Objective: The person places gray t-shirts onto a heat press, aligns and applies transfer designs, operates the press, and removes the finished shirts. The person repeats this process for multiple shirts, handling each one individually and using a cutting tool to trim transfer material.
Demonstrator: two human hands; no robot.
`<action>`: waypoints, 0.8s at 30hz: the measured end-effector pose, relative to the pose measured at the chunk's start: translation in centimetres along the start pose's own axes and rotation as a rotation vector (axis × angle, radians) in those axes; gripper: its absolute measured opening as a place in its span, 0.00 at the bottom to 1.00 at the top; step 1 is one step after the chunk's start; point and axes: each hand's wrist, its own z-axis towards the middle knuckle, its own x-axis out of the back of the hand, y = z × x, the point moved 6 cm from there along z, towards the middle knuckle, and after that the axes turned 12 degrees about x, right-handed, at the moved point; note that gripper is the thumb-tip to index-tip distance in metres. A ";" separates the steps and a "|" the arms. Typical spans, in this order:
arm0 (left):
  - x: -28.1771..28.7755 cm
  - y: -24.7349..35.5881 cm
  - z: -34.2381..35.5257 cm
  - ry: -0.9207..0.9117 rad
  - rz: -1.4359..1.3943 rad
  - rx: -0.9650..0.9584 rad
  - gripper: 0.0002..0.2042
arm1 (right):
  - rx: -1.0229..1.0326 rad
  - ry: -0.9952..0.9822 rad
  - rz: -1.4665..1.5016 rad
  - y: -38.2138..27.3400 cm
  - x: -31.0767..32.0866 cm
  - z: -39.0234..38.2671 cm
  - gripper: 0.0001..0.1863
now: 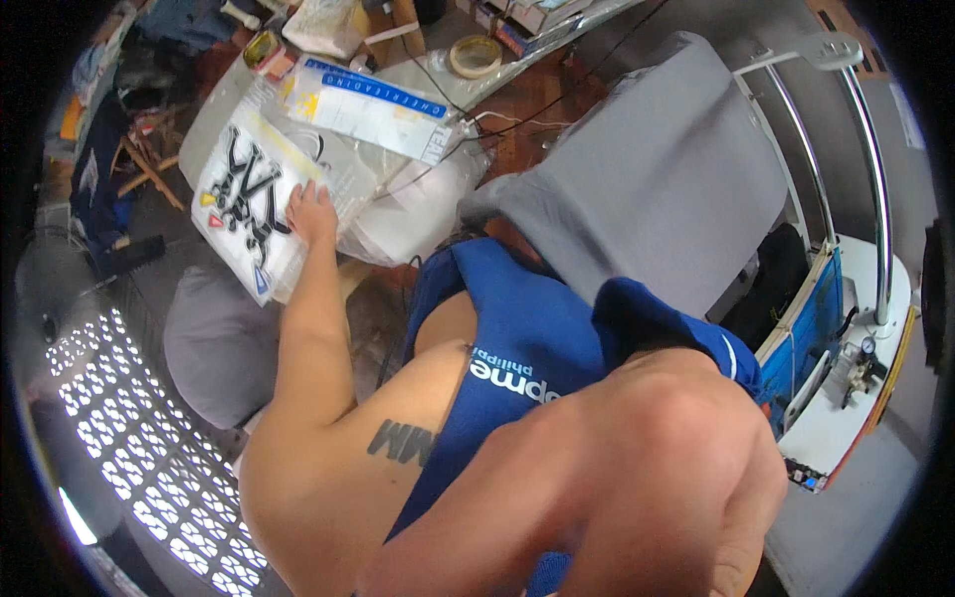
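Note:
My left arm reaches toward the far left. My left hand point(312, 211) lies on the right edge of a white printed sheet point(282, 164) with black figures and small coloured shapes, its fingers loosely spread. Past that hand, a white, blue and yellow printed sheet point(368, 114) rests on the plastic-covered table point(214, 127). Very near and large at the lower right is my right hand point(686, 448). Its back and bent knuckles show, but most of its fingers are hidden, so whether it holds anything is not visible.
A tape roll point(476, 58) sits at the table's far side, with dark cables point(517, 127) running nearby. Grey cloth point(657, 179) drapes a bulky form to the right. Beyond it stands a machine with chrome rails point(879, 199) and a gauge. A grey cushioned seat point(221, 343) is at left.

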 end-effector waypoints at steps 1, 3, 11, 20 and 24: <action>0.2 -0.2 0.5 0.068 -0.028 -0.035 0.19 | -0.025 -0.013 0.038 0.3 -0.2 0.3 0.09; -0.1 -1.3 1.7 0.056 -0.108 -0.003 0.17 | -0.076 -0.041 0.090 0.9 -0.5 0.7 0.09; 12.9 -4.9 6.0 0.516 -0.349 0.268 0.16 | -0.161 -0.090 0.200 1.5 -0.9 1.3 0.10; 27.4 24.2 -11.9 0.200 -0.602 -0.742 0.10 | -0.073 0.121 -0.103 -1.4 3.2 -5.2 0.13; 24.9 34.8 -27.8 -0.229 -0.560 -1.618 0.18 | -0.060 0.691 -0.551 -3.5 13.6 -17.5 0.07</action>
